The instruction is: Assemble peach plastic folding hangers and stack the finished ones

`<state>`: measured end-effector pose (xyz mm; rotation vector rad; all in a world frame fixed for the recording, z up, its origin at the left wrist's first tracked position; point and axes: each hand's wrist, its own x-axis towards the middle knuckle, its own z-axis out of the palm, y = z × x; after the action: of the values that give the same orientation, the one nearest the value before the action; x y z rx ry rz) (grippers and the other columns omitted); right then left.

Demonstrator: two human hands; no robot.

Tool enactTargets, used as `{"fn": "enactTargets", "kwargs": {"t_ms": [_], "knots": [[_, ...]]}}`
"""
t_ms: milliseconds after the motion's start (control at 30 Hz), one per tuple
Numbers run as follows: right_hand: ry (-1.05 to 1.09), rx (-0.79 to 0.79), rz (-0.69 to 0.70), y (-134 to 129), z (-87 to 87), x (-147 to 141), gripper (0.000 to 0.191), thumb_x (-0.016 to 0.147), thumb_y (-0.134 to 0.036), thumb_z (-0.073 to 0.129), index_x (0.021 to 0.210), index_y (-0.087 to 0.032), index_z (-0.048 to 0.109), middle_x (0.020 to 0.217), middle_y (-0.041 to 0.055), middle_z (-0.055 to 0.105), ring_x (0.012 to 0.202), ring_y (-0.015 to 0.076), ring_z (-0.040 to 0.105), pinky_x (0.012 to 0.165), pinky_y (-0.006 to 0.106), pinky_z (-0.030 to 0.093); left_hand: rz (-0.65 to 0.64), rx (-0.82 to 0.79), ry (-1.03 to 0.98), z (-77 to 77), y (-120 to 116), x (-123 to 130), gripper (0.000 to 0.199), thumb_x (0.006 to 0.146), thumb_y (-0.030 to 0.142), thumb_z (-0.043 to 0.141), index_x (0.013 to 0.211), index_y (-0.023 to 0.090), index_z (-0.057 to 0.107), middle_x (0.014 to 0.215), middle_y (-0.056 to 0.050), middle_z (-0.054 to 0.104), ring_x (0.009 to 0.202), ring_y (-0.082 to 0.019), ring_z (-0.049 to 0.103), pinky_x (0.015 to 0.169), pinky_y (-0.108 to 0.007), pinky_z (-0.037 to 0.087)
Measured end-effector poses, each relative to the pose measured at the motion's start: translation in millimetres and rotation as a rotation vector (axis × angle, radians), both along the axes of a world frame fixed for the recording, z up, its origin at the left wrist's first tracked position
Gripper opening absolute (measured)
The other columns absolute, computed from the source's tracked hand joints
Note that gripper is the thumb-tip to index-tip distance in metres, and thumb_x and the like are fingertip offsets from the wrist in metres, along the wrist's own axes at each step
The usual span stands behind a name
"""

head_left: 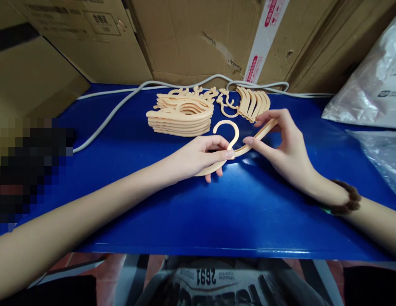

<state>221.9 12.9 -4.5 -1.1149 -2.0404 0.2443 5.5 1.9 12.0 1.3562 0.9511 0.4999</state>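
Observation:
Between my two hands is a cream plastic hanger (238,151), its hook curving up and to the left. My left hand (206,155) pinches it at the base of the hook, with the thumb on top and fingertips showing below. Thumb and fingers of my right hand (284,146) grip the hanger's right arm. Behind my left hand lies a stack of cream hanger pieces (180,121). Beyond my right hand sit several curved hanger arms (253,103) in a row, with loose hooks (228,109) beside them.
Everything lies on a blue table (198,216). A grey cable (118,106) snakes along its back and left. Cardboard boxes (191,42) stand behind. Clear plastic bags (366,89) lie at the right. Dark, pixelated items (28,170) are at the left.

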Motion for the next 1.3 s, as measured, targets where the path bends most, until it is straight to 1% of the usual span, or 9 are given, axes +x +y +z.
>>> {"fn": "enactTargets", "kwargs": {"t_ms": [167,333,400,467,533,633,800,1000,1300], "knots": [[-0.312,0.113,-0.143,-3,0.9,0,0.025,0.09,-0.045,0.058,0.094,-0.021,0.064,0.117,0.013,0.059,0.109,0.0323,0.055,0.093,0.054,0.039,0.014,0.011,-0.024,-2.1,0,1,0.007,0.092,0.018,0.053,0.087,0.013,0.054,0.079,-0.001,0.063,0.051,-0.006,0.055,0.038,-0.014,0.046],[-0.533,0.249,-0.001,-4,1.3,-2,0.027,0.095,-0.043,0.051,0.083,-0.023,0.063,0.107,0.0074,0.068,0.112,0.0303,0.053,0.108,0.059,0.02,-0.004,0.044,-0.075,-7.7,1,-1,0.008,0.091,0.021,0.054,0.087,0.015,0.053,0.088,-0.003,0.065,0.053,-0.006,0.056,0.038,-0.014,0.046],[-0.594,0.26,0.131,-5,1.6,-4,0.029,0.097,-0.043,0.047,0.084,-0.022,0.062,0.097,0.0072,0.068,0.103,0.0261,0.056,0.105,0.051,0.029,-0.009,0.046,-0.07,-7.9,1,-1,0.009,0.091,0.022,0.054,0.086,0.015,0.053,0.076,0.0,0.062,0.05,-0.007,0.055,0.038,-0.015,0.046],[-0.647,0.256,0.242,-5,1.8,-5,0.033,0.098,-0.044,0.044,0.084,-0.02,0.061,0.088,0.0071,0.066,0.088,0.0221,0.057,0.089,0.041,0.041,-0.013,0.043,-0.049,-6.2,1,-1,0.008,0.091,0.022,0.055,0.086,0.016,0.053,0.064,0.003,0.058,0.048,-0.008,0.054,0.038,-0.015,0.046],[-0.663,0.236,0.285,-6,1.6,-6,0.035,0.1,-0.042,0.041,0.083,-0.018,0.06,0.081,0.0061,0.064,0.075,0.0186,0.056,0.07,0.033,0.041,-0.013,0.034,-0.031,-3.4,1,-1,0.008,0.091,0.022,0.055,0.086,0.016,0.054,0.06,0.004,0.056,0.047,-0.008,0.054,0.039,-0.015,0.046],[-0.615,0.141,0.288,-8,1.4,-5,0.034,0.101,-0.04,0.04,0.088,-0.017,0.06,0.079,0.0042,0.065,0.067,0.0144,0.057,0.06,0.027,0.036,0.034,0.006,-0.016,0.8,-1,0,0.008,0.092,0.021,0.055,0.086,0.016,0.054,0.059,0.003,0.058,0.046,-0.007,0.053,0.039,-0.014,0.046],[-0.547,0.085,0.238,-12,2.4,-3,0.027,0.099,-0.037,0.045,0.095,-0.018,0.064,0.085,0.0024,0.071,0.069,0.0132,0.063,0.056,0.025,0.036,0.114,-0.037,-0.04,0.8,-1,-1,0.007,0.094,0.021,0.055,0.088,0.017,0.054,0.059,0.002,0.061,0.046,-0.008,0.056,0.04,-0.013,0.046],[-0.553,0.154,0.144,-14,2.1,-3,0.027,0.098,-0.039,0.047,0.093,-0.02,0.066,0.081,0.0015,0.072,0.067,0.0133,0.064,0.057,0.026,0.036,0.113,-0.077,-0.084,-2.9,3,-6,0.007,0.094,0.024,0.056,0.091,0.018,0.055,0.061,0.001,0.065,0.051,-0.009,0.061,0.044,-0.013,0.048],[-0.625,0.117,0.084,-10,2.7,-5,0.033,0.097,-0.043,0.046,0.089,-0.021,0.068,0.074,0.0022,0.068,0.064,0.0156,0.059,0.059,0.029,0.033,0.096,-0.048,-0.087,-3.8,3,-5,0.006,0.095,0.022,0.055,0.091,0.017,0.053,0.062,0.001,0.066,0.047,-0.008,0.06,0.044,-0.014,0.048]]}}
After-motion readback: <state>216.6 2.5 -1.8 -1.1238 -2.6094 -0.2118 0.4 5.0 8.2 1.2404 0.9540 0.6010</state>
